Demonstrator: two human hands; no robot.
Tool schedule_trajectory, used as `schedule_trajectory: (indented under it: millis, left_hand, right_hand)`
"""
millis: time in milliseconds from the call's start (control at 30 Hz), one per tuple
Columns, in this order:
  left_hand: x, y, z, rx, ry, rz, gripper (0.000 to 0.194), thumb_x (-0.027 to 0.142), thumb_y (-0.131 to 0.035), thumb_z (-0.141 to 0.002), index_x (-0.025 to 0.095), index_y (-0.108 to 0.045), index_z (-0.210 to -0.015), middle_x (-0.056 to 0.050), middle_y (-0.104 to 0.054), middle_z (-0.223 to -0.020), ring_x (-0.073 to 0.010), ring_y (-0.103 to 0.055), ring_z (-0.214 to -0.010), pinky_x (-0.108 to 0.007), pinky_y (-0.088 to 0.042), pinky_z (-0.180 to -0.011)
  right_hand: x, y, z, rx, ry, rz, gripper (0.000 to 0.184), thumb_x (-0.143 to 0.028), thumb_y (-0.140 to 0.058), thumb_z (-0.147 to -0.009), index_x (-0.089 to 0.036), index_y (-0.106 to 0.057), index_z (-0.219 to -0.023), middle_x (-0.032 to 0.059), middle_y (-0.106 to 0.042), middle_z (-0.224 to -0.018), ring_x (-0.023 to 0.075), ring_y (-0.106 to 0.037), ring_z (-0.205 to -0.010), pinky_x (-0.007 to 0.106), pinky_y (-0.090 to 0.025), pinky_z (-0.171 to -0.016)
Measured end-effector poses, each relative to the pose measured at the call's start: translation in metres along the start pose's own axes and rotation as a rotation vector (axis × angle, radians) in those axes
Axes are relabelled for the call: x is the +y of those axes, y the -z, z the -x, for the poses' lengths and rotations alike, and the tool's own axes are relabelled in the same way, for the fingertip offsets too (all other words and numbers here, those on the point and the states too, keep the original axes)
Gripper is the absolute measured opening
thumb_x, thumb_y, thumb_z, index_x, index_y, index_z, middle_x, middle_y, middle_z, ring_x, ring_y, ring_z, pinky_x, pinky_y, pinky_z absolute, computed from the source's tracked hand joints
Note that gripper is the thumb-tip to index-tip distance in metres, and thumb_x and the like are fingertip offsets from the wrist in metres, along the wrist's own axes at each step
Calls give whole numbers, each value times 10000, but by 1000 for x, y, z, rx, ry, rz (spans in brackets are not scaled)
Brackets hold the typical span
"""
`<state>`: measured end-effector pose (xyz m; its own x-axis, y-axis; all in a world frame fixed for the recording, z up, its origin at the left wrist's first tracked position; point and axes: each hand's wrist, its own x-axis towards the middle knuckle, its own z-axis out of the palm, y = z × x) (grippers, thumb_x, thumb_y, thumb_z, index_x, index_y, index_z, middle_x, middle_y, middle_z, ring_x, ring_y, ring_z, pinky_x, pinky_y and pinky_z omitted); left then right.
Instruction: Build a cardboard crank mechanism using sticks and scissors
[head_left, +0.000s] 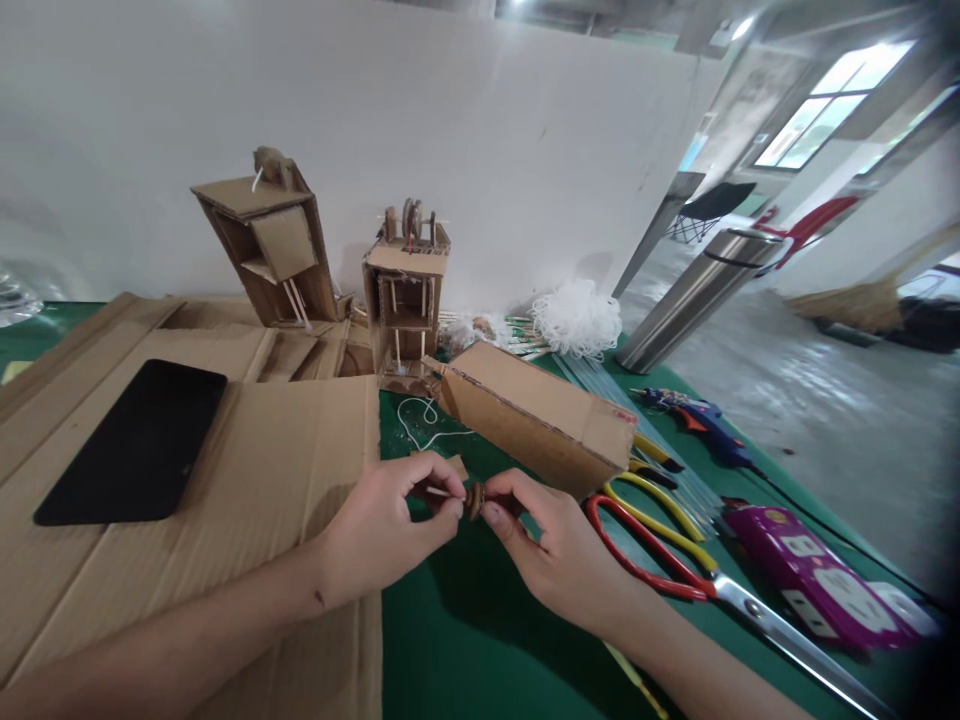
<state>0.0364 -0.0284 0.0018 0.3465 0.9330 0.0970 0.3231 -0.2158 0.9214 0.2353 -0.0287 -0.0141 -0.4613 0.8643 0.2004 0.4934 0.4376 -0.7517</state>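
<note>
My left hand (405,515) pinches a thin wooden stick (438,491) between thumb and fingers. Against its end, my right hand (534,520) grips a small round cardboard spool (475,500), its layered discs facing sideways. The two hands nearly meet over the green table (435,620). Whether the stick passes through the spool I cannot tell. Just beyond them lies a long cardboard box (540,405) on its side, with white string (427,425) near its left end. A small cardboard scrap (457,466) shows behind my left hand.
Two cardboard towers (409,300) (262,250) stand at the back. A black tablet (135,440) rests on flat cardboard (315,420). At right are red-handled scissors (652,560), a glue gun (697,420), a purple packet (817,575) and a steel flask (694,300). White bands (577,315) lie heaped behind.
</note>
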Motion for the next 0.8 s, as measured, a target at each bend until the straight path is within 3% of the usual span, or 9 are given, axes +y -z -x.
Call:
schedule_trajectory:
  millis: [233, 600, 800]
  left_hand:
    - [-1, 1, 0, -37, -14, -49, 85, 134, -571, -791, 191, -633, -788, 22, -681, -789, -127, -644, -753, -231, -533, -720]
    - [0, -1, 0, -83, 10, -106, 92, 147, -555, -788, 199, -630, -797, 19, -692, -821, -143, -661, -791, -248, -526, -754]
    - [5, 2, 0, -72, 20, -140, 33, 184, -550, -803, 205, -533, -783, 34, -589, -746, -134, -573, -697, -241, -465, -633]
  right_hand:
    - [-7, 1, 1, -43, -20, 2, 118, -189, -482, -922, -204, -551, -828, -7, -605, -718, 128, -544, -619, 221, -402, -558]
    - [-4, 1, 1, -20, 76, -3, 134, -143, -472, -922, -201, -557, -836, 6, -610, -754, 125, -564, -653, 217, -422, -586]
    - [-2, 4, 1, 4, 110, 12, 135, -117, -473, -929, -212, -552, -877, 10, -608, -822, 135, -572, -724, 226, -432, -625]
